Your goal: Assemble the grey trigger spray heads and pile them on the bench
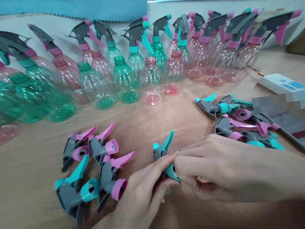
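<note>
Spray head (162,149), grey with a turquoise trigger, sits between the two hands I have in view, low over the table (31,148). My left hand (145,190) grips it, thumb below and forefinger along the top; my right hand (206,160) is curled against its turquoise collar, and I cannot tell what those fingertips pinch. On my left lie four loose heads (105,179), three with pink and one with turquoise; to my right, a mixed pile (223,125) beside a phone (304,132). Beyond stand open bottles (126,82), with fitted bottles (136,61) behind.
</note>
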{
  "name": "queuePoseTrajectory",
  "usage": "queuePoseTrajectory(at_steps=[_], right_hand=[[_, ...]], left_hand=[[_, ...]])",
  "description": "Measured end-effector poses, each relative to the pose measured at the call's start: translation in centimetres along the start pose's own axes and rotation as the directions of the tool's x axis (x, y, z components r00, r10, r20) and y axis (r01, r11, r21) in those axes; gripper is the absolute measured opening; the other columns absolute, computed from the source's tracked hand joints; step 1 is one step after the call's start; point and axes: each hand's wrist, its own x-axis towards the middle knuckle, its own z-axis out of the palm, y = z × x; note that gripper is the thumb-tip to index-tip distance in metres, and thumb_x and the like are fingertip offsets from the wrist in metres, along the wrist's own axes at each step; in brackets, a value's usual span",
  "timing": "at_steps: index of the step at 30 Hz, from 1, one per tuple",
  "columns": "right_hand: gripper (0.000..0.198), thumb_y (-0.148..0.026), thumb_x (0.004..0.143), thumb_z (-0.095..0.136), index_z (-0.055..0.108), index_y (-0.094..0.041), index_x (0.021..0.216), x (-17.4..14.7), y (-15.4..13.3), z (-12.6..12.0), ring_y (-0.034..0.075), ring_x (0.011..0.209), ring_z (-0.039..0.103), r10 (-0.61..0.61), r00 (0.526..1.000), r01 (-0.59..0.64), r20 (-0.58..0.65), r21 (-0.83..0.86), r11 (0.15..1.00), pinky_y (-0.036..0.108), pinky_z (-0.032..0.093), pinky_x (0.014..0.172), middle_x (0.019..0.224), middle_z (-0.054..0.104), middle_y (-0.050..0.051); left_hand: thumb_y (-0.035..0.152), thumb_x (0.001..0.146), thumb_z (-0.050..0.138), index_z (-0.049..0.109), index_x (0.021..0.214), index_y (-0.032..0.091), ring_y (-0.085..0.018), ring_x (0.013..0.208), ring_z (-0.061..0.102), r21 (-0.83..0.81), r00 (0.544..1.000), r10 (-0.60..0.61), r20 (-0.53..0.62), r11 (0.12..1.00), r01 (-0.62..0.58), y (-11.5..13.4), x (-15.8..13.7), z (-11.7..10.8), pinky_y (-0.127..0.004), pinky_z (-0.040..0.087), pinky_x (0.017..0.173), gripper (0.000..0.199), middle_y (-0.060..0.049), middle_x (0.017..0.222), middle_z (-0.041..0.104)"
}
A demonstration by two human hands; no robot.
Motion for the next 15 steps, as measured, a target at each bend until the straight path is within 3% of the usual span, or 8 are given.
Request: queuePoseTrajectory(at_steps=[5,10,15], right_hand=[[0.021,0.001,0.070,0.045,0.039,-0.019,0.072,0.15,0.18,0.10,0.008,0.062,0.038,-0.023,0.999,0.023,-0.041,0.001,1.000,0.024,0.026,0.054,0.070,0.046,-0.006],[0.017,-0.003,0.071,0.047,0.042,-0.019,0.069,0.58,0.87,0.25,0.009,0.063,0.037,-0.037,0.996,0.035,-0.075,-0.028,0.999,0.024,0.028,0.056,0.068,0.045,-0.004],[0.016,-0.001,0.073,0.043,0.047,-0.017,0.070,0.76,0.64,0.35,0.011,0.067,0.039,-0.088,0.988,0.069,-0.128,-0.148,0.987,0.024,0.031,0.054,0.075,0.047,0.000]], left_hand=[[0.019,0.091,0.047,0.053,0.119,0.020,-0.012,0.050,0.051,0.001,1.000,-0.017,0.007,1.000,0.017,0.01,0.12,0.11,-0.022,0.046,0.054,0.029,0.003,0.067,0.059],[0.020,0.090,0.050,0.061,0.097,0.017,-0.013,0.056,0.052,0.000,0.999,-0.043,0.030,0.999,0.043,-0.06,0.31,0.19,-0.023,0.043,0.054,0.013,0.002,0.067,0.057],[0.021,0.091,0.048,0.055,0.113,0.018,-0.014,0.058,0.053,0.020,0.998,-0.056,-0.012,0.998,0.057,-0.14,0.06,0.10,-0.024,0.044,0.057,0.024,0.003,0.065,0.055]])
